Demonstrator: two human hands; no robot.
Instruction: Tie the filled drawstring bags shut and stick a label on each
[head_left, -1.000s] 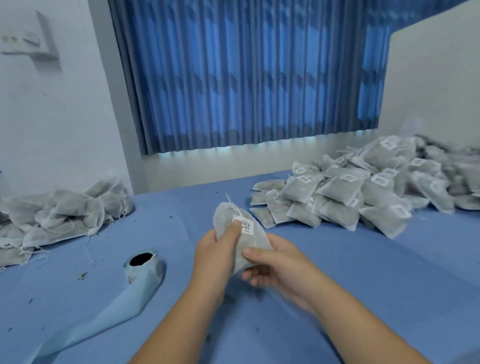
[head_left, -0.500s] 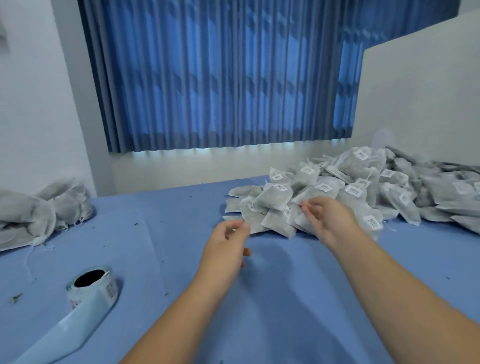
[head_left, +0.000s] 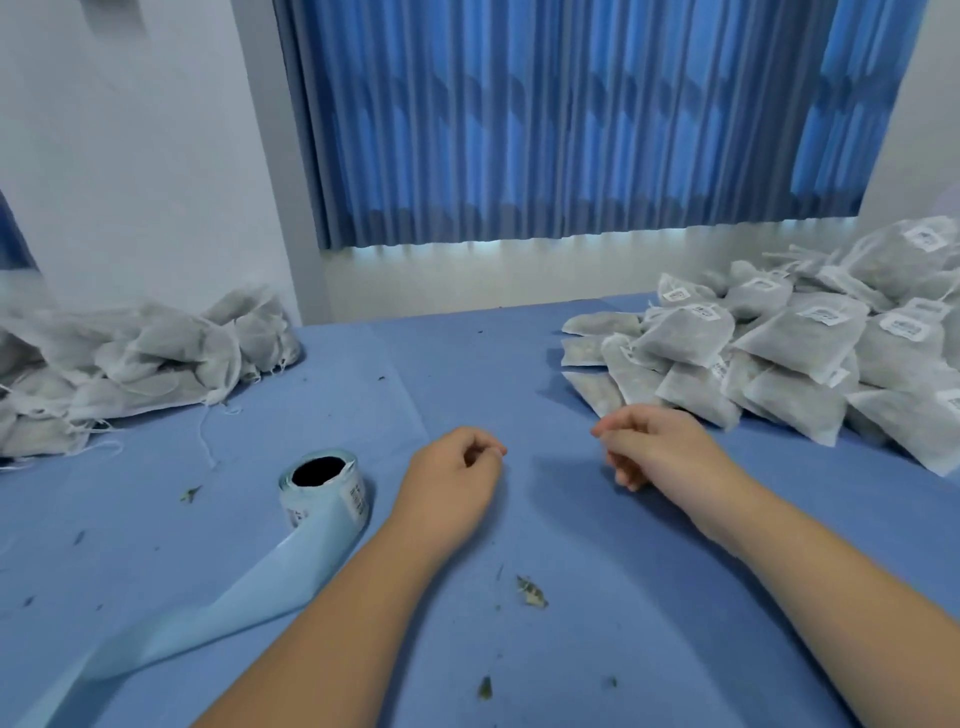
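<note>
At the left edge of the table (head_left: 467, 364), which is covered in blue cloth, lies a loose heap of grey bags (head_left: 130, 358) with no labels showing, their strings trailing onto the cloth. Nearer the front, just right of that heap, a roll of labels (head_left: 324, 488) stands on its side, and its pale blue backing strip (head_left: 171, 623) runs away toward the front left corner. Small dry leaf scraps (head_left: 530, 592) are scattered over the cloth.

The left hand (head_left: 452, 473) rests near the middle of the table, just right of the roll, its fingers curled loosely inward with thumb and forefinger tips close together; it holds nothing. The right hand (head_left: 660, 447) hovers a little apart from it, fingers bent and drawn together, also holding nothing, its knuckles close to the front of the pile on the right.

That pile of labelled bags (head_left: 789, 353) fills the right side of the table up to the right edge, each bag plump and bearing a white sticker. Behind the table hangs a blue curtain (head_left: 545, 119).
</note>
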